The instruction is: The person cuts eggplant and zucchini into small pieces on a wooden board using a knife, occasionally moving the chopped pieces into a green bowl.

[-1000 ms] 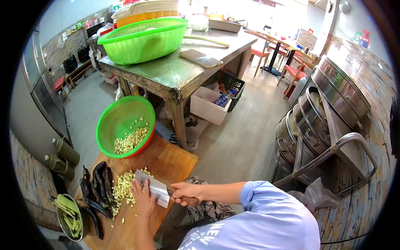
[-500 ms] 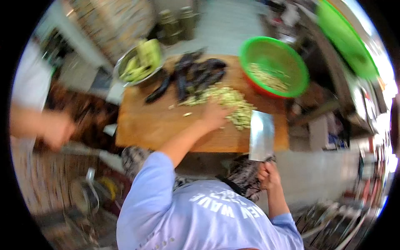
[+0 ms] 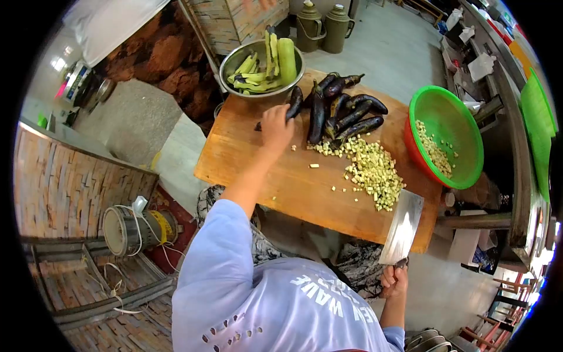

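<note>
My left hand [image 3: 277, 130] is closed over the middle of a dark purple eggplant [image 3: 295, 103] lying on the left of the wooden board. The fingers hide part of it, and its tip sticks out to the left. In my right hand [image 3: 394, 281] is the handle of a cleaver [image 3: 403, 226], its broad blade over the board's front right edge. Several more eggplants [image 3: 352, 114] lie heaped at the back. In front of them spreads a pile of pale green diced eggplant [image 3: 375, 170], with a few loose cubes nearby.
A metal bowl [image 3: 225, 70] of peeled pieces sits at the board's [image 3: 234, 158] back left corner. Toward the right is a green and red basin [image 3: 413, 141] with some cubes inside. Two thermos flasks [image 3: 337, 29] stand behind. Part of another person's hand [image 3: 258, 6] shows at the top edge.
My left hand has gone from the diced pile leftward onto the separate eggplant. My right hand still holds the cleaver. The view has turned, and the person at the left has left that side.
</note>
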{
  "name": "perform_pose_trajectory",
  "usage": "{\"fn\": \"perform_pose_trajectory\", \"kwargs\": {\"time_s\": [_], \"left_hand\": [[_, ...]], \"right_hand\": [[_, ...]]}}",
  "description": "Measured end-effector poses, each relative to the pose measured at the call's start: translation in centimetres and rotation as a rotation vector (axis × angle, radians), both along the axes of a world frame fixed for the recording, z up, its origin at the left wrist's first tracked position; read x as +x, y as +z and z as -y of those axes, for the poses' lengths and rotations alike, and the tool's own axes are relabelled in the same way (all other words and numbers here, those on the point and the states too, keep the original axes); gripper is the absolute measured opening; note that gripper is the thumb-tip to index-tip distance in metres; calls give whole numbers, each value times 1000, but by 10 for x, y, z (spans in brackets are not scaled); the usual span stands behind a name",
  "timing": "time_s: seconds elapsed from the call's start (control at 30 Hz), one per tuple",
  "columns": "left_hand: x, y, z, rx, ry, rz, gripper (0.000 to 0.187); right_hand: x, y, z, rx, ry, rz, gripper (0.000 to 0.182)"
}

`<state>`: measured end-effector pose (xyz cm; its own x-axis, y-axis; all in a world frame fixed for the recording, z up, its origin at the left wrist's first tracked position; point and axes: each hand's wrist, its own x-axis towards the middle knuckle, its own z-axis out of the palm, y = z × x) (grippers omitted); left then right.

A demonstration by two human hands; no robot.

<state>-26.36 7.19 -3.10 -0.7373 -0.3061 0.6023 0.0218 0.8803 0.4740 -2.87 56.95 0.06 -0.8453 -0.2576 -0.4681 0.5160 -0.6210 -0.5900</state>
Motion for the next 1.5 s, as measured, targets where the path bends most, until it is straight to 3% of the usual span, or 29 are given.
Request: {"fn": "perform_pose_trajectory", "kwargs": {"time_s": [0.13, 0.23, 0.3, 0.4, 0.57, 0.67, 0.77, 0.93, 1.0, 1.1, 1.2, 1.23, 1.3, 1.4, 1.43, 1.5], "left_hand": [[3, 41, 42, 1, -32, -116, 32], [-21, 66, 77, 25, 73, -49, 30], [-48, 66, 113, -67, 104, 21, 32], [-84, 59, 148, -83, 147, 390, 36], [-140, 54, 132, 44, -38, 755, 59], [-158, 18, 126, 111, 105, 712, 62], [-170, -21, 155, 451, -8, 570, 53], [-105, 60, 136, 1395, -315, 194, 29], [-70, 67, 131, 1460, -447, 153, 29], [7, 75, 98, 1411, -440, 201, 45], [90, 49, 67, 1000, -577, 422, 52], [114, 47, 50, 843, -571, 471, 51], [154, 48, 15, 528, -575, 551, 50], [173, 15, -9, 224, -609, 695, 50], [177, 9, -15, 168, -601, 711, 48], [177, 7, -20, 229, -576, 674, 48]], "right_hand": [[-2, -1, -1, -46, 40, -22, 37], [-2, -3, -3, -91, 36, -28, 41], [0, -8, -8, -83, 34, -20, 43], [0, -9, -8, -53, 12, 6, 49], [-6, -7, -2, -2, -10, 40, 56], [-9, -3, 0, 47, -12, 57, 55], [-11, 0, 4, 62, -9, 56, 54], [-12, 3, 10, 112, 21, -14, 49], [-11, -3, 9, 130, 30, -52, 46], [-9, -3, 11, 184, 28, -65, 47], [-6, 13, 34, 302, -40, -32, 48], [-9, 9, 30, 231, 31, -31, 54], [-14, 29, 57, 397, 52, -52, 38], [-25, 43, 83, 421, 255, -157, 28], [-26, 51, 97, 434, 317, -178, 26], [-33, 76, 133, 738, 486, -264, 23]]}}
